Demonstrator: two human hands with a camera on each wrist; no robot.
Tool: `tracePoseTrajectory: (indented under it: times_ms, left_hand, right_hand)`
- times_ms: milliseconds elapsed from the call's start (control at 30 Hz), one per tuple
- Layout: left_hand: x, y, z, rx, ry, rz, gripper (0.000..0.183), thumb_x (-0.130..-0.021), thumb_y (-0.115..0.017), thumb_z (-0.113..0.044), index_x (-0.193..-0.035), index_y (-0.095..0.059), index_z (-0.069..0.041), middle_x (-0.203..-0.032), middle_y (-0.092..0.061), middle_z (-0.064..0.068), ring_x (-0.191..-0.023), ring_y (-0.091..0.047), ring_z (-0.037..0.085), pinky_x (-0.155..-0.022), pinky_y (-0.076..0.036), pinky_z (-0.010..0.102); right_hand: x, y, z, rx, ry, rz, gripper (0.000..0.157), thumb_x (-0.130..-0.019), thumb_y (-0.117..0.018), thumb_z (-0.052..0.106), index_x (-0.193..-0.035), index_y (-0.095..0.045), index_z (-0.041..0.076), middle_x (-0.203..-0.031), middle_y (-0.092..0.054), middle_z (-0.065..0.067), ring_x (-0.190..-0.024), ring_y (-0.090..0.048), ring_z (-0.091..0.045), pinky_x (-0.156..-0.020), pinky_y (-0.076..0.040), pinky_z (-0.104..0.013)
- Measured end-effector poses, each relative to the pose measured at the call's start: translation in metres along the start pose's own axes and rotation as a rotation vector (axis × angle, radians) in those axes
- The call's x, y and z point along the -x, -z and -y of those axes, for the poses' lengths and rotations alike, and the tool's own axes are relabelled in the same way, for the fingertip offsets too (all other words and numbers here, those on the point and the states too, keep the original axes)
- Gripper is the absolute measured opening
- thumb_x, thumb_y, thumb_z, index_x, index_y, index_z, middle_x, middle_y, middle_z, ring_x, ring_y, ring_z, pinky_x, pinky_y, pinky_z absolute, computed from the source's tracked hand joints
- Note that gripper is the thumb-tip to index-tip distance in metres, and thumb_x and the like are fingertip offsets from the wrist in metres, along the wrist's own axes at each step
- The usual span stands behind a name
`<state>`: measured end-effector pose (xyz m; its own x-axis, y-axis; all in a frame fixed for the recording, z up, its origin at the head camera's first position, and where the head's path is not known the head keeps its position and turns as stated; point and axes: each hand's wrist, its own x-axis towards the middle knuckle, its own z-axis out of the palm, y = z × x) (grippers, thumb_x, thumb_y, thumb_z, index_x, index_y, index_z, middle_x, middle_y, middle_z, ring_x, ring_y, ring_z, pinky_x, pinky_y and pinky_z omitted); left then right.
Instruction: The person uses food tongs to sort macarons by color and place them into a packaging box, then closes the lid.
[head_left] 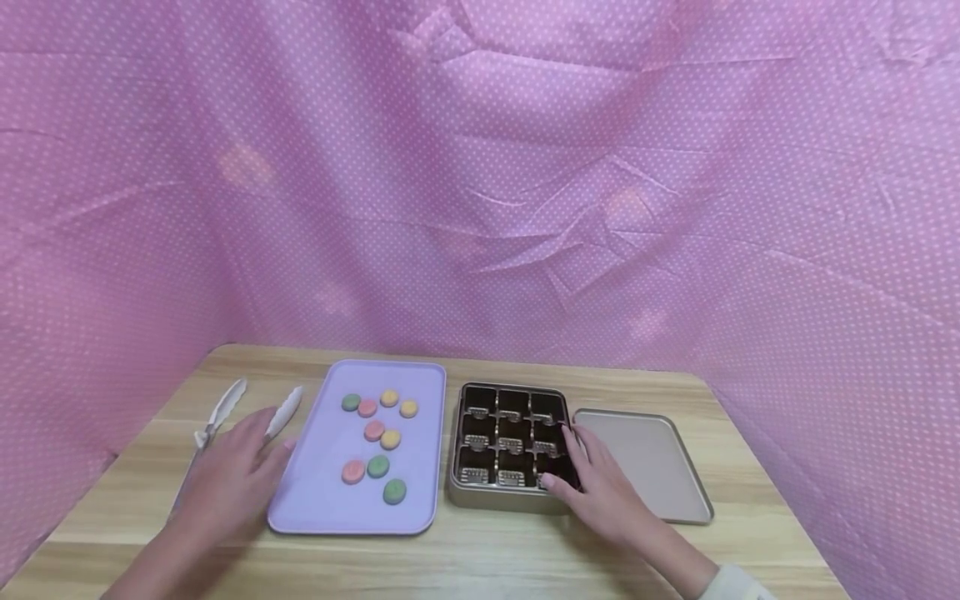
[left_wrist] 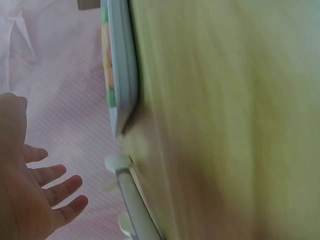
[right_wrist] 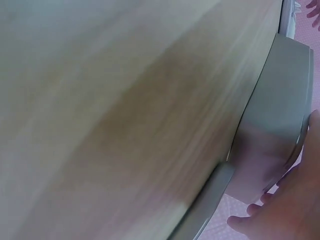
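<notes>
Over a pair of white-tipped tongs (head_left: pixel 227 403) at the left of the table, my left hand (head_left: pixel 232 471) hovers with fingers spread. The left wrist view shows that hand (left_wrist: pixel 30 185) apart from the tongs (left_wrist: pixel 137 205), holding nothing. At the right edge of a bronze-coloured tin (head_left: pixel 502 498), my right hand (head_left: pixel 603 492) rests with its fingers extended on the rim. A dark divided insert (head_left: pixel 497 442) with several square compartments sits inside the tin. In the right wrist view the hand (right_wrist: pixel 292 200) is beside the tin's side (right_wrist: pixel 272 95).
A lilac tray (head_left: pixel 315 492) lies between the tongs and the tin, bearing several small round macaron-like pieces (head_left: pixel 378 466) in green, pink and yellow. The tin's flat lid (head_left: pixel 656 467) lies on the table to its right. A pink dotted cloth (head_left: pixel 480 208) hangs around the wooden table.
</notes>
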<state>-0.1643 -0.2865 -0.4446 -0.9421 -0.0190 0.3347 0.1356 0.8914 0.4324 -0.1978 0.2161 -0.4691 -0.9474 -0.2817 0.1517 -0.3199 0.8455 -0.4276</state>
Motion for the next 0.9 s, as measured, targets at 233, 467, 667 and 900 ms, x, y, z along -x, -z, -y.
tracePoseTrajectory:
  times_ms: [233,467,667,900]
  left_hand:
    - [0.006,0.001,0.03,-0.021,0.037,0.013,0.073,-0.105,-0.046,-0.048,-0.154,-0.031,0.003,-0.148,-0.043,0.031,-0.128,-0.041,0.059,-0.095,-0.032,0.077]
    - [0.012,-0.001,0.05,-0.092,0.097,0.029,0.08,-0.103,-0.048,-0.052,-0.149,-0.033,0.012,-0.142,-0.041,0.041,-0.122,-0.039,0.064,-0.094,-0.031,0.079]
    - [0.015,-0.001,0.057,-0.133,0.194,0.062,0.09,-0.1,-0.049,-0.058,-0.153,-0.023,0.01,-0.144,-0.032,0.044,-0.116,-0.036,0.069,-0.084,-0.034,0.083]
    - [0.015,-0.002,0.067,-0.114,0.248,0.079,0.099,-0.096,-0.058,-0.058,-0.15,-0.022,0.017,-0.137,-0.034,0.048,-0.112,-0.039,0.069,-0.081,-0.04,0.079]
  right_hand:
    - [0.001,0.0,0.002,0.006,-0.024,0.033,0.095,-0.095,-0.047,0.071,-0.161,-0.018,0.01,-0.169,-0.012,-0.015,-0.153,-0.018,-0.043,-0.119,-0.021,-0.065]
    - [0.002,0.001,0.003,-0.008,-0.039,0.046,0.098,-0.094,-0.046,0.073,-0.162,-0.015,0.009,-0.169,-0.01,-0.014,-0.154,-0.016,-0.041,-0.12,-0.02,-0.064]
    - [0.003,-0.002,0.002,-0.015,-0.041,0.031,0.098,-0.094,-0.048,0.071,-0.162,-0.012,0.01,-0.169,-0.011,-0.013,-0.154,-0.017,-0.04,-0.12,-0.02,-0.063]
    - [0.003,-0.003,0.002,-0.029,-0.048,0.029,0.099,-0.094,-0.049,0.071,-0.163,-0.011,0.01,-0.169,-0.01,-0.014,-0.153,-0.019,-0.04,-0.118,-0.022,-0.065]
